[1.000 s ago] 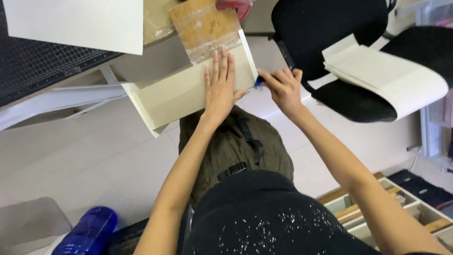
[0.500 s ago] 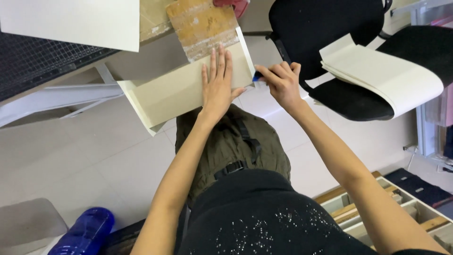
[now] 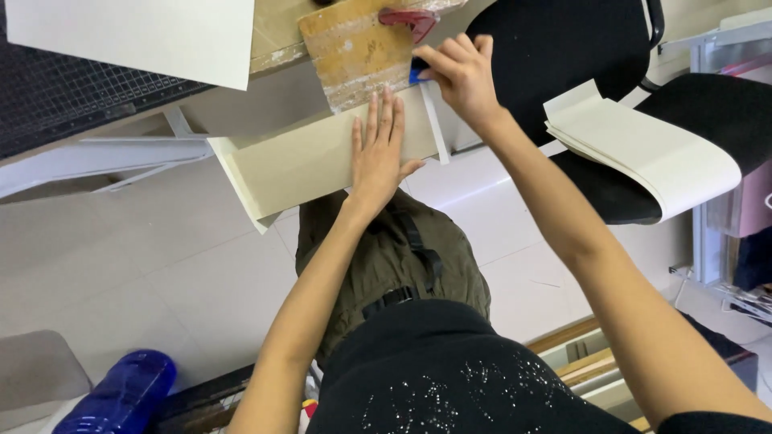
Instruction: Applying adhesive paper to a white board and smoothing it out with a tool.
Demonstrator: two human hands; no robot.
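left hand point(image 3: 379, 154): flat, fingers spread, pressing cream card strip point(image 3: 314, 161) | right hand point(image 3: 460, 72): pinching small blue tool point(image 3: 416, 74) at strip's end | wooden board point(image 3: 354, 48) behind

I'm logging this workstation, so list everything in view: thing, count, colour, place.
Card panel: one, cream, under the left hand.
Wooden board: one, tan, top centre.
Red piece: one, on the board.
Blue tool: one, in the right hand.
White sheet: one, top left.
Paper stack: one, cream, on black chair.
Blue bottle: one, bottom left.
Left hand: flat on the panel.
Right hand: gripping the tool.
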